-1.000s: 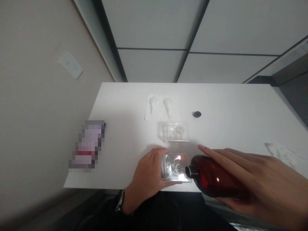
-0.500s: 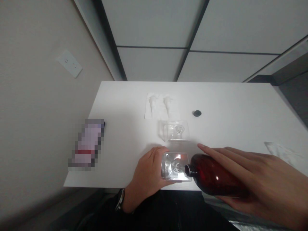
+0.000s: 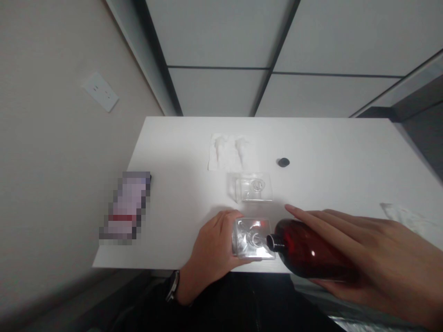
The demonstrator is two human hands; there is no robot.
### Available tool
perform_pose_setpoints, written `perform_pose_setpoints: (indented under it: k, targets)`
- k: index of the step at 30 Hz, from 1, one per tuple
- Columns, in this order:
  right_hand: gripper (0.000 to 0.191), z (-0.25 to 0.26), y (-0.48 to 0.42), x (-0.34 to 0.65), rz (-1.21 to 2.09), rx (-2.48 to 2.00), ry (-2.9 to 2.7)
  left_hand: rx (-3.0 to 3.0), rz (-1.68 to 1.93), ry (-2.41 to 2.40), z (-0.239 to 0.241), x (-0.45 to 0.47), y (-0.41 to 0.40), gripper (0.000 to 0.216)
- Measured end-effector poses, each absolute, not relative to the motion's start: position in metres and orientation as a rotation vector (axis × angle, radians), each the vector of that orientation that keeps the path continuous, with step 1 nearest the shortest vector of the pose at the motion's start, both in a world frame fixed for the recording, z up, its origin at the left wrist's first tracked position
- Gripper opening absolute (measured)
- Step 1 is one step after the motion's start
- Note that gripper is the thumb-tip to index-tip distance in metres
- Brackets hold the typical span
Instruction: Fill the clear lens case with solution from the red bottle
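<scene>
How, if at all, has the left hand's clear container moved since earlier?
No: the clear container in the left hand shows no visible shift against the front edge of the table.

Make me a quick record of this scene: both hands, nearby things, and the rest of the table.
Left hand: grips a clear, boxy plastic container
Right hand: holds a dark red, rounded bottle, tilted, its open mouth near the container's top
Beyond: second clear, boxy plastic container
Farther back: two white, pump-shaped pieces on a thin white sheet; small, round, black cap
Far left: oblong pixelated phone
Far right: crumpled whitish sheet
</scene>
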State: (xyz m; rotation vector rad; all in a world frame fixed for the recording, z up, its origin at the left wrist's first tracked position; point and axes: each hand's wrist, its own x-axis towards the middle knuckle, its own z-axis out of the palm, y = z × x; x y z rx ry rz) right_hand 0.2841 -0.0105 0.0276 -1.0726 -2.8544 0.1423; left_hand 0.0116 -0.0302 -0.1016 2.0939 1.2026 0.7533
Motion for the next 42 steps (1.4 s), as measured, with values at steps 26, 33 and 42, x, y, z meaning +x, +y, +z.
perform_pose_setpoints:
  k: [26, 33, 42]
  targets:
    - [0.064, 0.0274, -0.0074, 0.282, 0.153, -1.062, -2.855, 2.079, 0.753, 1.203, -0.102, 0.0119, -0.0305, 0.095]
    - [0.068, 0.026, -0.0093, 0.2837, 0.162, -1.068, -2.851, 2.074, 0.754, 1.206, -0.1018, 0.0119, -0.0303, 0.096]
    - [0.07, 0.0256, -0.0131, 0.2873, 0.229, -1.14, -2.857, 2.034, 0.707, 1.212, -0.1001, 0.011, -0.0303, 0.085]
